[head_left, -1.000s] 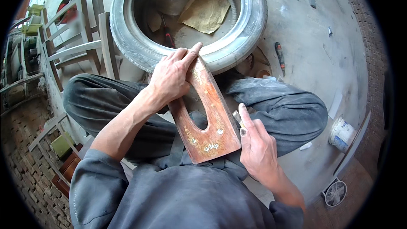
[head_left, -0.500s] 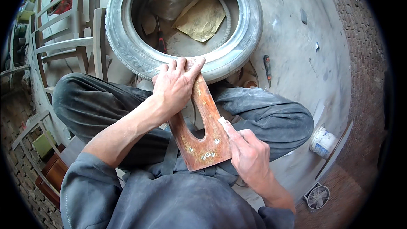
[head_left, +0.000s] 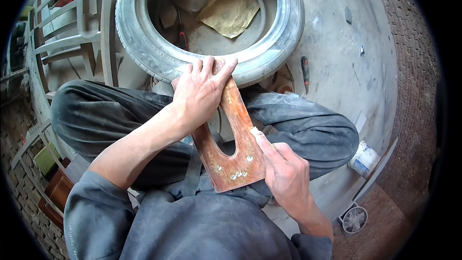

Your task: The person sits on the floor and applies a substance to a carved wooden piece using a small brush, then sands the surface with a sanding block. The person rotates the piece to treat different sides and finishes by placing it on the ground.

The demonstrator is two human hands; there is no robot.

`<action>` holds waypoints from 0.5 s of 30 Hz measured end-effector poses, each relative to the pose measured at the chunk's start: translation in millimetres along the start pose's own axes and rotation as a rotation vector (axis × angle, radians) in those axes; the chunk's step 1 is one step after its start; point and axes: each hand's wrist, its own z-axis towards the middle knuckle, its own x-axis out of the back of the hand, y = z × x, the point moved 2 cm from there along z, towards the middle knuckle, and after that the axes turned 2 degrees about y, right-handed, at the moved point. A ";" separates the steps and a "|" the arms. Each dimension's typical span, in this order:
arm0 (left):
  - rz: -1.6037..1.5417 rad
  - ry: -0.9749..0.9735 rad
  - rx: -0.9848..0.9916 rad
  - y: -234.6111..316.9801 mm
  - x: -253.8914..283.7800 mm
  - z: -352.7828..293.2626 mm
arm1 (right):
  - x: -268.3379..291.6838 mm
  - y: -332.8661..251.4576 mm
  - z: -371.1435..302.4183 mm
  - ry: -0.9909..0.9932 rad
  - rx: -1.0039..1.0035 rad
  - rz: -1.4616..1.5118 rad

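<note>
A reddish-brown wooden piece with a U-shaped cut-out lies tilted over my lap. Several whitish filled spots dot its near, wide end, and its worn finish is patchy. My left hand grips the far end, with its fingers over the top beside the tyre. Along the right edge, my right hand is closed with its index finger stretched forward. A small pale piece shows at that fingertip, against the wood; most of it is hidden by the fingers, so its kind is unclear.
A dusty tyre lies beyond my legs, with a yellowish sheet and a red-and-black screwdriver inside its ring. Another screwdriver lies right of it. Wooden chair frames stand left. A white bucket is at right.
My right hand has shifted slightly along the right edge, and the wooden piece has barely moved. My left hand keeps its hold. The whole view has shifted a little.
</note>
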 end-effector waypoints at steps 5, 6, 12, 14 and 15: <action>0.009 0.015 -0.015 -1.7 0.3 0.6 | 1.5 -0.2 1.2 -0.007 -0.014 0.016; 0.010 0.041 -0.029 -3.2 -1.9 0.4 | -0.5 3.1 7.0 -0.003 -0.013 0.035; 0.005 0.007 -0.013 -3.3 -2.5 0.7 | -0.9 4.5 -7.6 0.004 -0.023 0.049; 0.005 0.007 -0.014 -3.9 -1.2 0.1 | -2.7 5.6 -4.5 0.012 -0.021 0.061; 0.001 0.010 -0.015 -4.4 0.2 0.2 | -4.3 7.1 4.4 0.013 -0.009 0.057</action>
